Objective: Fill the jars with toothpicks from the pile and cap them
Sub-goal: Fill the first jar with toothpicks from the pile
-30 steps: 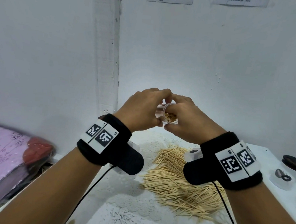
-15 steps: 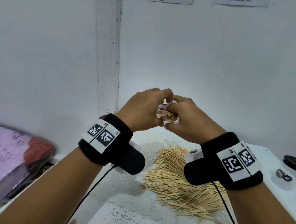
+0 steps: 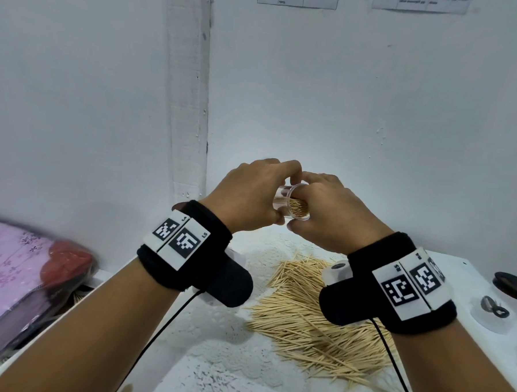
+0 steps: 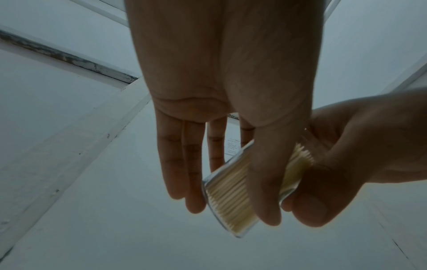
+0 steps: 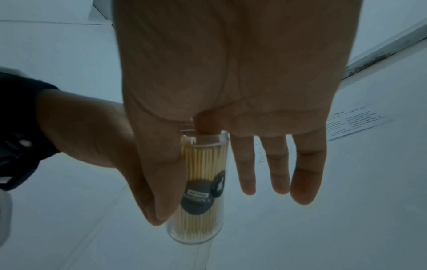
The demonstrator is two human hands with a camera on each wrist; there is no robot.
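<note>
Above the toothpick pile point(image 3: 314, 315) on the worktop point(image 3: 212, 370), the left hand point(image 3: 251, 195) holds the clear jar point(image 3: 292, 205) of toothpicks in a thumb-and-finger grip; the right hand point(image 3: 331, 211) pinches its open end.

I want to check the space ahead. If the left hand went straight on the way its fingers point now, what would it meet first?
Probably the white wall. The left hand points forward and slightly up, holding the jar together with the right hand; nothing else shows between, though depth is unclear.
</note>
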